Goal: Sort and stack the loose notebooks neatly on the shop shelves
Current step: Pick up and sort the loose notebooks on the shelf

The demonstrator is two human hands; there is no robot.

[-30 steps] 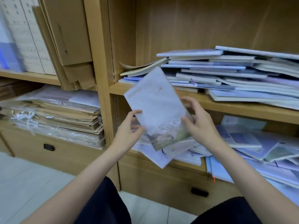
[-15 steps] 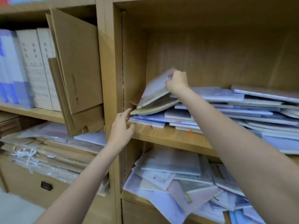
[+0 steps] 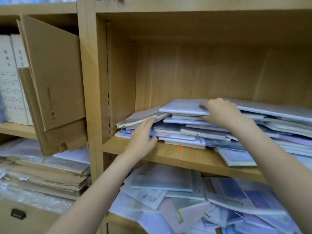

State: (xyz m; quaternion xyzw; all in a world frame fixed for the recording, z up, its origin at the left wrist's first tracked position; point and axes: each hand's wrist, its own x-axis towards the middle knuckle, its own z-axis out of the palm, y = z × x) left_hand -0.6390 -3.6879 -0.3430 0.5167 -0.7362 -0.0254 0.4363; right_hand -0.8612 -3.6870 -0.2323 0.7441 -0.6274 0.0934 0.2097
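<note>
The right hand [image 3: 219, 114] is gripping the top notebook [image 3: 183, 108] on the messy pile [image 3: 194, 130] at three o'clock while the left hand [image 3: 142, 137], fingers straight, is pressing the pile's nine o'clock edge on the wooden shelf [image 3: 168, 153]

Soft, even indoor light falls from above and in front, warm on the wooden shelf [image 3: 194, 156]. The underside of the upper board and the compartment's top left corner lie in shadow. No harsh glare; a faint sheen shows on plastic-wrapped stacks [image 3: 42, 183] at lower left. The wide lens bows uprights and boards toward the edges. Overall sharpness is modest: the right hand [image 3: 221, 112] and the notebooks [image 3: 202, 208] below look smeared
</note>
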